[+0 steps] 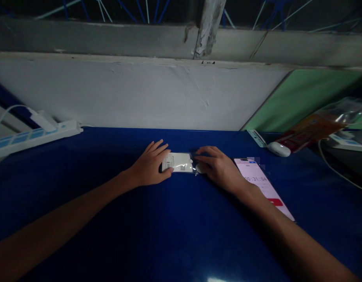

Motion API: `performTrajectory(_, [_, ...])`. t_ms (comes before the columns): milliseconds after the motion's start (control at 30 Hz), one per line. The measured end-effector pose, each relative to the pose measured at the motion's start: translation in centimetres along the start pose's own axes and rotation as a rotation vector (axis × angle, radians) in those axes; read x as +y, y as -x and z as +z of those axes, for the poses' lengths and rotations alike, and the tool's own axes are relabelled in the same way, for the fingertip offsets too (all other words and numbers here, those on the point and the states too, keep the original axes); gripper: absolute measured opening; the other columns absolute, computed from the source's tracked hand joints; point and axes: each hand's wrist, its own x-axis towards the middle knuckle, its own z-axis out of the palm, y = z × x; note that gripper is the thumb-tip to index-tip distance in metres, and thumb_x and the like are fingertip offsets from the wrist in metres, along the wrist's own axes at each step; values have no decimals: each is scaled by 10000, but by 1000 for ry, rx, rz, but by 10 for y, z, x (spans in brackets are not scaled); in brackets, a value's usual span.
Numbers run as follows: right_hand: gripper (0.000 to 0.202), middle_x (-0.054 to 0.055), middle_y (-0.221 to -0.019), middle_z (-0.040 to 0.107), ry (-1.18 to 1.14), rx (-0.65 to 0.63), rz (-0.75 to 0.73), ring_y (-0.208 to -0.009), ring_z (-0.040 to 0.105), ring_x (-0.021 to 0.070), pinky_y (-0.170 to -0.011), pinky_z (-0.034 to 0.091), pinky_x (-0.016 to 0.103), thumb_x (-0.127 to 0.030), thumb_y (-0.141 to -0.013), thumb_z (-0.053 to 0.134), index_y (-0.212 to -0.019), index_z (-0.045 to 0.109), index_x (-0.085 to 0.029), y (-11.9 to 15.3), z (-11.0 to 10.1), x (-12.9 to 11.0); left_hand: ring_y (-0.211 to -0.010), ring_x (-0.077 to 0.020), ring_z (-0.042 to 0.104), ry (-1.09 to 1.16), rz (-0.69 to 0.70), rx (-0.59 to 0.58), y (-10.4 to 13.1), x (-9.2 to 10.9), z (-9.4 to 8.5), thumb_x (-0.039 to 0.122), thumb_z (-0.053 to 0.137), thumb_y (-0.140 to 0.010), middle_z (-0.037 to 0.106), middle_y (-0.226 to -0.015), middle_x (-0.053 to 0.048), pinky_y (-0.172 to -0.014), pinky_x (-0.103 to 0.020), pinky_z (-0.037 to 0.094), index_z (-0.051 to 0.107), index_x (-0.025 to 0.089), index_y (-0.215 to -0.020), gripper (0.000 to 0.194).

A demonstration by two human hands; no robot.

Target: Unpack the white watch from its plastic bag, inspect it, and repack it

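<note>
A small clear packet with a white printed card (181,162) lies flat on the blue tabletop (175,223). My left hand (153,163) rests over the packet's left end, fingers spread and thumb along its lower edge. At the packet's right end, my right hand (217,166) has its fingers bent together beside a small round white item (201,168), partly hidden under them. Whether those fingers pinch the item or the packet's edge is too small to tell.
Right of my right hand lies a phone (261,184) showing a timer. Beyond it are a white rounded case (279,149), a small card (256,138) and a red plastic package (311,127). A white power strip (66,127) sits far left; a white wall (154,94) stands behind.
</note>
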Motion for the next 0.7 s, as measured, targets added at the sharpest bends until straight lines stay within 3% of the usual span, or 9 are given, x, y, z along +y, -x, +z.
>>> performTrajectory(100, [326,132,-1105,687,-28,-64,-16,-1051,635,298,-902,550,500,-207,-956,468,-1156,725,-185,0,-1,-4,-1426,-414,327,7,0,5,-1,0,-3,380,616,-827,505,-1430,-225,-1133,-659,256,534,99,-1306,562])
performTrajectory(233, [397,179,-1172,673,-34,-87,12,-1072,638,312,-922,545,503,-284,-973,480,-1298,637,-119,0,0,-8,-1423,-365,361,106,61,-29,-3,4,-2,360,596,-866,481,-1452,-224,-1168,-623,230,406,97,-1416,639])
performTrajectory(367, [451,154,-1229,678,-71,-82,38,-1117,645,308,-967,534,505,-363,-957,538,-1361,593,-170,1,-1,-8,-1369,-336,452,168,73,-33,-4,8,0,367,629,-884,501,-1441,-203,-1175,-604,244,364,139,-1448,664])
performTrajectory(533, [367,162,-1324,625,-90,0,5,-1261,554,344,-1039,469,574,-366,-926,605,-1239,693,-195,0,-3,-9,-1321,-311,501,229,26,-16,-4,15,-4,292,655,-875,537,-1410,-146,-1107,-516,409,412,200,-1428,611])
performTrajectory(700, [321,177,-1467,500,-111,-42,-47,-1388,420,367,-1111,387,593,-315,-904,637,-1173,723,-162,-1,-2,-10,-1308,-314,508,215,76,-27,-3,19,-5,297,648,-880,549,-1395,-147,-1105,-510,419,439,182,-1411,582])
